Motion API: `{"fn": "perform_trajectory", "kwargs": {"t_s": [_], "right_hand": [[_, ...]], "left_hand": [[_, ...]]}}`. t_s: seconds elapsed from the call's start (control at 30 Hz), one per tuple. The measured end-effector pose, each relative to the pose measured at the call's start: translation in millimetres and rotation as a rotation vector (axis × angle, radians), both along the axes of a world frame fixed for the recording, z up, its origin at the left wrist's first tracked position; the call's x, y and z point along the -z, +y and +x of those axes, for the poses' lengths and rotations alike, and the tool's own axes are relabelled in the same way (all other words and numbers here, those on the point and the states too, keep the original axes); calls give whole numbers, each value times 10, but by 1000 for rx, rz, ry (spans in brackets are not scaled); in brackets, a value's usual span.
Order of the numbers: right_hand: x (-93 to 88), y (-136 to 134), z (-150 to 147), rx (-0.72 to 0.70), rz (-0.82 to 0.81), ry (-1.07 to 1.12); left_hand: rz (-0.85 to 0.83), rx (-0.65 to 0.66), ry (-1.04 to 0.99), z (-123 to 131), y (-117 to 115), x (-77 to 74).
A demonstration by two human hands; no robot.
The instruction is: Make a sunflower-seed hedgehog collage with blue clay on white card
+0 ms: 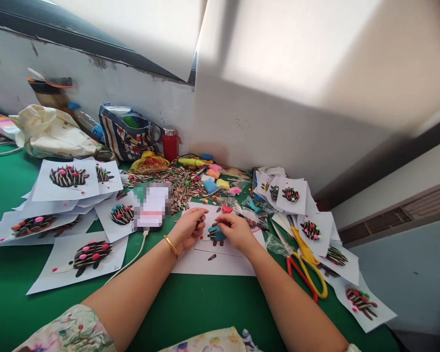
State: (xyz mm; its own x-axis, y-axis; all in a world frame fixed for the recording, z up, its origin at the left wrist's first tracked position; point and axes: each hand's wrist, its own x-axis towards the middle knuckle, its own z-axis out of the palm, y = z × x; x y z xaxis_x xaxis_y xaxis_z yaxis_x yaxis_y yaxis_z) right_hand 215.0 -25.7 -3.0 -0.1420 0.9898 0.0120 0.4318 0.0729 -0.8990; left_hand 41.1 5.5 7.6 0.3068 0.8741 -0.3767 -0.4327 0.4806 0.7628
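Observation:
White paper (190, 259) lies on the green table between my forearms. On it is a blue clay hedgehog shape (216, 234) with a few striped seeds on its upper part and brown seeds as feet. My right hand (236, 232) is over the shape's upper right side, thumb and fingertips pinched together; whatever they hold is hidden. Left of the shape, my left hand (190, 229) is curled round some dark seeds that show between its fingers. A loose seed (212, 257) rests on the paper below the shape.
Finished seed hedgehogs on paper (91, 256) are stacked left and right. A phone (152, 208) with a cable lies beyond my left wrist. Scissors (308, 269) are by my right forearm. Behind are scattered seeds (185, 188), clay packs (210, 186), a red flask (170, 145) and bags (126, 132).

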Motion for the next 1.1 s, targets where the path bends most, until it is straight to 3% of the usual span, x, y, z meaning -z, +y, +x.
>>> {"fn": "perform_trajectory", "kwargs": {"t_s": [0.13,0.33,0.53,1.1], "right_hand": [[-47,51,-45,-63,-70,-47],[-171,109,-50,-118,58,-368],[-177,92,-73,-146,205,-592],[-242,60,-124,-222,288,-756]], "left_hand": [[0,-2,-7,-3,-1,0],[-13,-4,-8,-4,4,6],[-23,-5,-4,-3,0,-7],[-27,-12,2,-1,-8,-16]]}}
